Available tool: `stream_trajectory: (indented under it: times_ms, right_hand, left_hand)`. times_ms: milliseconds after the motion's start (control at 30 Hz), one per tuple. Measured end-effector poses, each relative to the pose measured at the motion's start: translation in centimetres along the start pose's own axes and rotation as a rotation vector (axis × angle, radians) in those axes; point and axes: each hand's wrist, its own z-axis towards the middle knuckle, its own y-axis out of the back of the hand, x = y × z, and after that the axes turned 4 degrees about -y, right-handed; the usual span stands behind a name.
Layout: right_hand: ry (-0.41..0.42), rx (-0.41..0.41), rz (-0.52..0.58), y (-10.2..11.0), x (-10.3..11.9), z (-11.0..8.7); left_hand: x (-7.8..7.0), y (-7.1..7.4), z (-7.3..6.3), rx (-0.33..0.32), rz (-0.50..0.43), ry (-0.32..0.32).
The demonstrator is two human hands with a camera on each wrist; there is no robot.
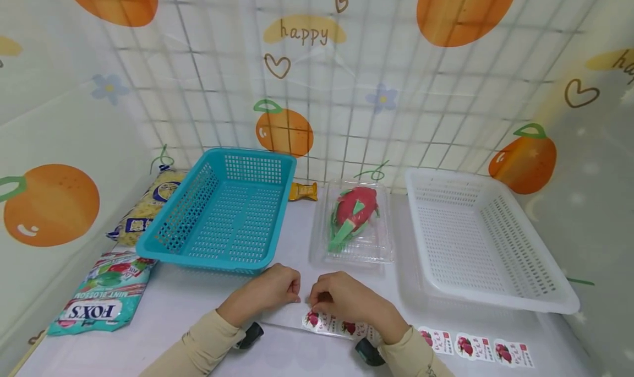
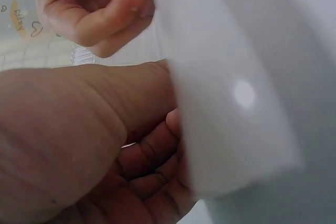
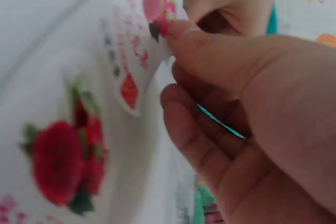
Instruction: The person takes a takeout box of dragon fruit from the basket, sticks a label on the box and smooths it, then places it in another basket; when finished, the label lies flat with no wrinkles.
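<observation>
The left hand (image 1: 278, 285) grips the sheet (image 1: 282, 315); the right hand (image 1: 349, 298) pinches one part-lifted sticker (image 3: 139, 51) on it (blocking some of the sheet overhead). Three loose stickers (image 1: 474, 347) lie rightward, before one white basket (image 1: 470, 234). Beyond: one box (image 1: 377, 249) holding one dragon fruit (image 1: 355, 207), one blue basket (image 1: 233, 217), one packet (image 1: 303, 191), two bags (image 1: 101, 300).

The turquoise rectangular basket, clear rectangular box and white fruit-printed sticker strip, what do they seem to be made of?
Turquoise basket: likely moulded plastic, satin, with even perforations. Clear box: probably thin, glossy plastic, see-through with bright glints. Sticker strip: perhaps coated paper or film, smooth; it bends and catches a highlight, leaving which open.
</observation>
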Motion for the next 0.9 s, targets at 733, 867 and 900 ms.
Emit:
stream_trajectory:
  times_ms: [733,867,900]
  right_hand:
    - [-0.006,0.014,-0.039,-0.2,-0.2,0.1]
    - [-0.014,0.022,-0.022,0.6,0.4,-0.4]
    - [-0.018,0.023,-0.016,0.9,0.6,-0.6]
  left_hand:
    - [0.5,0.4,-0.1,0.110,-0.107,-0.039]
    - [0.5,0.3,0.1,0.117,-0.093,-0.049]
    - [0.4,0.3,0.1,0.118,-0.090,-0.050]
